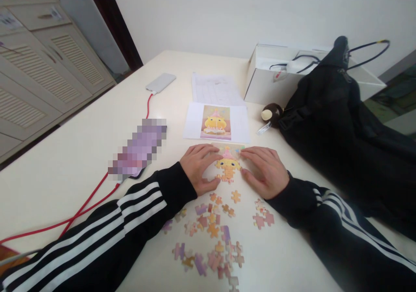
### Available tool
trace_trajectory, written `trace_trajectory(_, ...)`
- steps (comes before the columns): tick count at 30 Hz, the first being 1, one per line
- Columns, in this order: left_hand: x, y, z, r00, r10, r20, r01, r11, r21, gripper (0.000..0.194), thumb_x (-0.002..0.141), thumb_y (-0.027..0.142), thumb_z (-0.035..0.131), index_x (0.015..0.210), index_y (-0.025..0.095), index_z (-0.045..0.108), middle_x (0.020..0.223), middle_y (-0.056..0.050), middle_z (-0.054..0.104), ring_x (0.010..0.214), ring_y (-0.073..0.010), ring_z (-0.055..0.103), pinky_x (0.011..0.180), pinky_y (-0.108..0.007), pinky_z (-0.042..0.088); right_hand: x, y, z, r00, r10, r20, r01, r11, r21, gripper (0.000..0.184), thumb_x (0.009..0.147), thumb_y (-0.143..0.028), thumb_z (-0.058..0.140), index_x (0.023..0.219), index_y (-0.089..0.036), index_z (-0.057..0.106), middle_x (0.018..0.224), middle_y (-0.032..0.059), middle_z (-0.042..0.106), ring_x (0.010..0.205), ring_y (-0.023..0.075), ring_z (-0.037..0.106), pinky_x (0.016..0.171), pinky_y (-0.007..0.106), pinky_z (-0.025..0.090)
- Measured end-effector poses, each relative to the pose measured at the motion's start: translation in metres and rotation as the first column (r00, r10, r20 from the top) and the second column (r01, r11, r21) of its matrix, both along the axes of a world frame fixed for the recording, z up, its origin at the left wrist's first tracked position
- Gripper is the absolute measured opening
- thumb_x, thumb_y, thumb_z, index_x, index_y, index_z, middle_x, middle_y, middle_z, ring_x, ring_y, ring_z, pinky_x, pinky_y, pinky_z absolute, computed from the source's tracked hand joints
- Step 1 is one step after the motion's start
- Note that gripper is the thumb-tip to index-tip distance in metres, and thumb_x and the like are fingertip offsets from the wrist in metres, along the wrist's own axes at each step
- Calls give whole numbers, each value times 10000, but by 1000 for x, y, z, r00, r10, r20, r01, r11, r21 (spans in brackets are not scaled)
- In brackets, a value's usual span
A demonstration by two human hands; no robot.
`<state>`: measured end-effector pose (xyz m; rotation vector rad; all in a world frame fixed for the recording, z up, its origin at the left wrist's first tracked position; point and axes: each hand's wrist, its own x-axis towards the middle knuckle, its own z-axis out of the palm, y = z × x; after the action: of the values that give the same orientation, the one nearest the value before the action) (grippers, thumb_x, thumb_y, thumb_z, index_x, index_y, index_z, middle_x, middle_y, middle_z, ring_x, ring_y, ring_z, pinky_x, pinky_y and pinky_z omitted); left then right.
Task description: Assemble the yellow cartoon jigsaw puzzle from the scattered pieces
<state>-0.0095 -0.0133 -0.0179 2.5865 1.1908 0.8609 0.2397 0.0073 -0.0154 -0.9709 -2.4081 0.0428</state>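
Observation:
A partly assembled jigsaw puzzle [228, 163] lies flat on the white table, showing a yellow character with a pink hat. Around its left side curves my left hand [202, 167], fingers apart, with the fingertips at the puzzle's edge. My right hand [264, 170] rests at the right edge, thumb and fingers spread, holding nothing. Several loose puzzle pieces [212, 229] are scattered below, nearer to me. A small cluster of pinkish pieces [264, 219] sits under my right wrist. Just beyond the puzzle is a printed reference picture [216, 123] of the same yellow character on white paper.
To the left lie a phone [139, 151] with a blurred screen, a red cable [94, 208] and a pale power bank [160, 83]. More paper [217, 88] lies behind the picture. A black bag [344, 140] and a white box [268, 84] stand at the right.

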Motion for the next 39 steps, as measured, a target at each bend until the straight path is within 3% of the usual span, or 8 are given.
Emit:
trace_trajectory(26,-2,-2,0,1000,4,20,-5,1000,24,473,741,397,620,1156,175,574,1249,-88,526,1165,-245,475,984,-422,352,0,-1,4,999,32,-21,-32,999,5,306,844,-269,528,1125,-153,565,1107,141,636,1037,285,582,863,442,454)
trace_trajectory(31,-9,-3,8,998,20,62,-26,995,99,325,833,312,552,1115,152,584,1222,-97,537,1130,-232,503,929,-398,389,1,0,10,996,24,-84,-27,999,-34,276,847,-257,541,1107,-173,579,1097,134,640,1030,280,591,851,447,476)
trace_trajectory(36,-29,-13,22,988,4,-152,7,997,72,202,891,259,478,1006,156,608,923,-33,616,807,-172,572,723,-345,397,8,9,10,940,-110,-322,59,985,-164,141,838,-237,562,965,-207,616,962,79,669,888,220,637,758,366,518)
trace_trajectory(39,-39,-22,26,956,-32,-291,28,999,-16,219,910,265,446,980,160,625,898,-33,598,772,-177,546,694,-341,389,11,13,7,889,-213,-404,107,957,-268,110,823,-244,566,905,-205,629,892,59,666,805,202,638,685,337,509)
